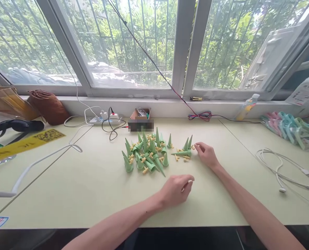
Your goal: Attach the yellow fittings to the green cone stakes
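My right hand [206, 155] reaches in from the right. Its thumb and forefinger close on a small yellow valve [193, 147] at the side of an upright green spike [190, 142]. Beside this spike stands another, and a third green spike [181, 153] lies on its side. Loose yellow valves [177, 158] are just in front. Nearer the table edge, my left hand [178, 189] rests with bent fingers, thumb and forefinger apart, nothing visible between them. Left of both hands is a pile of green spikes [146, 149], several fitted with yellow valves, some upright and some lying.
Behind the pile stands a small open box [140, 119]. A power strip [106, 119] with white cables lies at the back left. Coiled cables [282, 170] and bagged pastel items [295, 128] lie on the right. A bottle [247, 107] stands by the window.
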### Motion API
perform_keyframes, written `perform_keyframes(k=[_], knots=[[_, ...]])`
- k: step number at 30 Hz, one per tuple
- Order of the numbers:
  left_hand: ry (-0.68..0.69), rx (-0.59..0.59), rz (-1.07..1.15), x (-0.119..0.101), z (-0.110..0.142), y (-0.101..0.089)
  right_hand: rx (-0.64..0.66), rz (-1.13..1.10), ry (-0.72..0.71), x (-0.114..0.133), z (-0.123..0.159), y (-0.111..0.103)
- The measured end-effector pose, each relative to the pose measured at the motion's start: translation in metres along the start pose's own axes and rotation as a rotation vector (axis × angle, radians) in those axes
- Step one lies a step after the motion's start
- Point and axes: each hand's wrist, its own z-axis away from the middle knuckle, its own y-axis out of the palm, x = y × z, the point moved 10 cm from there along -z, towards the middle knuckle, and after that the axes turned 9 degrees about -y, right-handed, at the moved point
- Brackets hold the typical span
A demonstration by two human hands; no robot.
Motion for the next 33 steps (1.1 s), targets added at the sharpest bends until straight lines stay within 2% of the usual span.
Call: perform_keyframes(k=[18, 33], knots=[[0.029, -0.004, -0.007, -0.0083, -0.0003, -0.0027, 0.011, 0.017, 0.004, -0.0076, 0.001, 0.0014], [0.028, 0.014, -0.065, -0.0037, -0.0004, 0.0013, 0.018, 0.009, 0.014, -0.0032, -0.0005, 0.0014]])
